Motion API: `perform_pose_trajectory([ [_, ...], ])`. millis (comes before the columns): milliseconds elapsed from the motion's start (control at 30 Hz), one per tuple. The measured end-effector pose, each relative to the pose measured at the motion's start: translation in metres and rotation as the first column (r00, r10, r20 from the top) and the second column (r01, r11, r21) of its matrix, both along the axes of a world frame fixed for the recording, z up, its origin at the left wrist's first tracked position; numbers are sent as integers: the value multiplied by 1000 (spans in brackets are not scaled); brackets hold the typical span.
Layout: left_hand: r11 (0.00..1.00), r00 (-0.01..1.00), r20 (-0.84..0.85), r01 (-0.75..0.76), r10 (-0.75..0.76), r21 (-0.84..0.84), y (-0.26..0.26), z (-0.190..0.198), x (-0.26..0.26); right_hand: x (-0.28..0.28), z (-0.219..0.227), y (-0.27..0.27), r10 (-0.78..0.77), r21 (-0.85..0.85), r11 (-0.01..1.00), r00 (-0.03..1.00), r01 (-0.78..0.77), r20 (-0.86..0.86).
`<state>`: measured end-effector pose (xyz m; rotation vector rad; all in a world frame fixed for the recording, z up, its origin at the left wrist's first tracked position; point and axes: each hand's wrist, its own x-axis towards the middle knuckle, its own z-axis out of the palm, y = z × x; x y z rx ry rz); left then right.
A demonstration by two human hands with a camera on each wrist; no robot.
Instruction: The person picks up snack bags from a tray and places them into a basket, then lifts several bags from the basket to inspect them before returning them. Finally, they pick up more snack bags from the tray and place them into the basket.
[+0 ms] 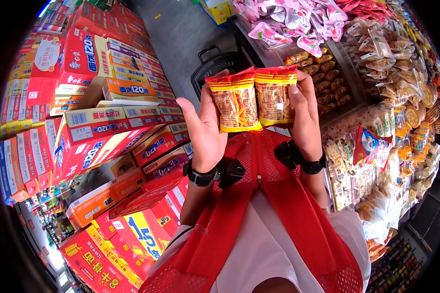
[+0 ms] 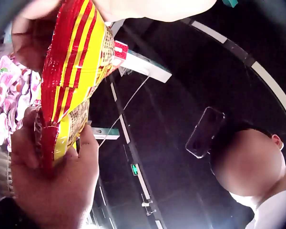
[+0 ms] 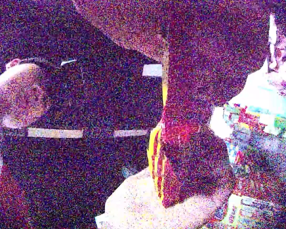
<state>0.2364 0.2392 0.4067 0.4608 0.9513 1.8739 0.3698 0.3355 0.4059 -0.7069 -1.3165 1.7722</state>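
Together, glossy pillow-shaped packets, right hand pinching, left hand supporting

"面饼120克" is printed on a red box, where "白象" can also be made out in white. "120" is repeated on an orange box and, with "克", on the lower carton. "牛骨面" is lettered in yellow on a red carton, and a large blue "5" is shown on a yellow panel. in the left wrist view, a pale symbol is borne by a small green sign. smaller print on the boxes cannot be read.
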Motion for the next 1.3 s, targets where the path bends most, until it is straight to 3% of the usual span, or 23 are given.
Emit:
perform_pose_trajectory([
  [267,999,996,83,16,-20,49,-1,-2,-6,0,-4,6,45,-101,994,996,-52,-73],
  [367,990,978,-197,-95,73,-103,2,2,-5,-3,-1,6,52,7,999,995,-51,-87],
  [467,994,994,4,-110,110,-18,-1,2,-9,-6,-2,8,60,24,998,988,-57,-145],
  [600,970,971,36,-236,235,50,2,-7,-17,-6,-3,7,-48,-92,995,990,36,-135],
  [733,971,932,297,-233,206,58,1,-7,-21,-3,-14,13,-139,-118,985,980,123,-140],
  [867,981,894,420,-190,157,37,-1,-4,-26,0,-15,16,-75,-235,972,956,6,-285],
  [967,985,862,481,-173,160,-17,-1,-6,-23,-1,-7,14,-38,-270,962,956,-44,-292],
  [1067,973,868,441,-216,231,-84,-4,-14,-25,-7,-7,12,-66,-206,978,960,9,-274],
  [1200,988,970,192,-151,152,-19,-3,-15,-19,-4,-17,15,35,-144,987,978,-65,-205],
  [1300,989,988,43,-148,148,-2,-3,-10,-13,-5,-19,15,47,-134,989,989,-66,-139],
])
